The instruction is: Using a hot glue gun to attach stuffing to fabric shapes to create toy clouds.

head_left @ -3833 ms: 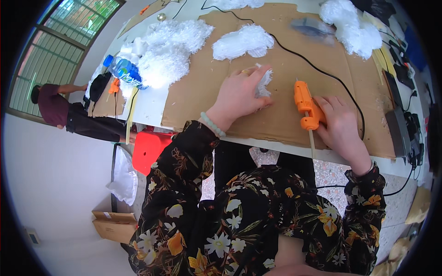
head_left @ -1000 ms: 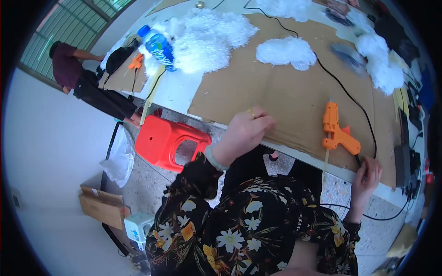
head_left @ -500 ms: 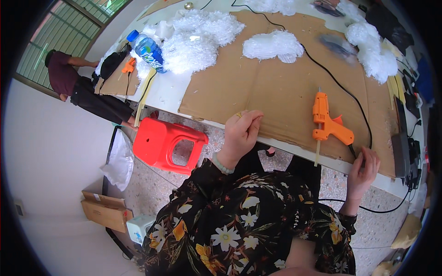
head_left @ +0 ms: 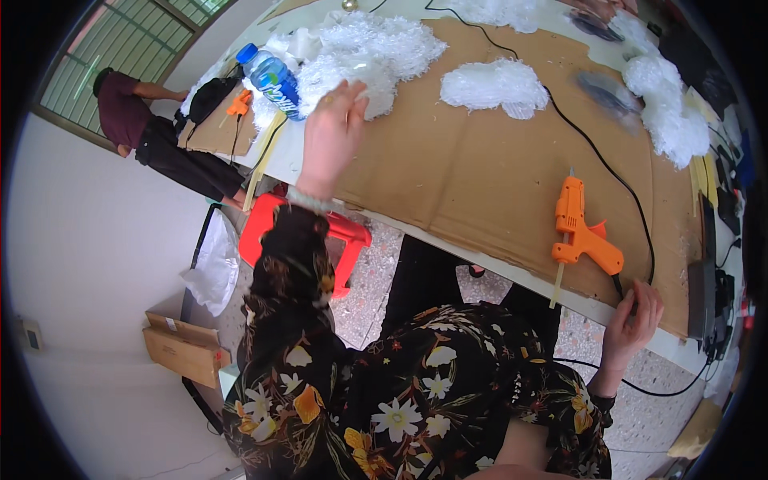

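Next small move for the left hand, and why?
Probably lower the left hand to the near edge of the fluffy white pile and pinch a small tuft: it reaches over that edge with nothing visible in it, though contact is unclear. The orange glue gun can likely wait: it lies on the cardboard, the right hand off its handle.
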A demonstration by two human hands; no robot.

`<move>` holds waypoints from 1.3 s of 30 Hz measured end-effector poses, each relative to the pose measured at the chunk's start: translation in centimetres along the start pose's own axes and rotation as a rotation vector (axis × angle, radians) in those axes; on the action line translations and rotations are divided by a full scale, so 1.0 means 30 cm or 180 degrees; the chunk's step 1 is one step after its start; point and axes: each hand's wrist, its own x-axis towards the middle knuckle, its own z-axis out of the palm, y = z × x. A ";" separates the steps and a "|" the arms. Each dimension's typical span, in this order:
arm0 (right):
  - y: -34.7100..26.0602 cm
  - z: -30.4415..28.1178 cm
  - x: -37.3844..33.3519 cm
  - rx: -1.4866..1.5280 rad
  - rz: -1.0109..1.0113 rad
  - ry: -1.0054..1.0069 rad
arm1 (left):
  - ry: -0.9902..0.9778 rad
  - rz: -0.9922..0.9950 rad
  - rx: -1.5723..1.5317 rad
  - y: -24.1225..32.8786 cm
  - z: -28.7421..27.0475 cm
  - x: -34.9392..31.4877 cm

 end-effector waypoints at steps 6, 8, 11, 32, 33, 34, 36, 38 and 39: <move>0.014 0.004 -0.020 -0.0143 0.0103 0.0005 | -0.0042 -0.0048 0.0904 -0.277 0.116 0.147; 0.012 0.009 -0.027 -0.0165 0.0033 0.0007 | -0.0085 -0.0007 0.1044 -0.317 0.179 0.158; 0.016 0.013 -0.031 -0.0132 0.0062 -0.0090 | -0.0463 -0.0122 0.1164 -0.297 0.210 0.152; 0.001 0.022 -0.014 -0.0043 0.0108 -0.0075 | -0.0077 -0.0644 0.0458 -0.232 0.144 0.195; 0.002 0.019 -0.015 -0.0044 0.0110 -0.0078 | -0.0081 -0.0645 0.0456 -0.236 0.119 0.193; 0.003 0.018 -0.016 -0.0028 0.0120 -0.0069 | 0.0252 -0.0826 0.0282 -0.238 0.094 0.187; 0.001 0.020 -0.012 -0.0007 0.0119 -0.0055 | 0.0596 -0.1009 0.0113 -0.292 0.064 0.168; -0.008 0.021 -0.008 -0.0046 0.0110 -0.0074 | 0.0952 -0.1270 0.0137 -0.363 0.062 0.140; -0.007 0.022 -0.009 -0.0054 0.0109 -0.0077 | 0.0951 -0.1572 -0.0153 -0.375 0.060 0.139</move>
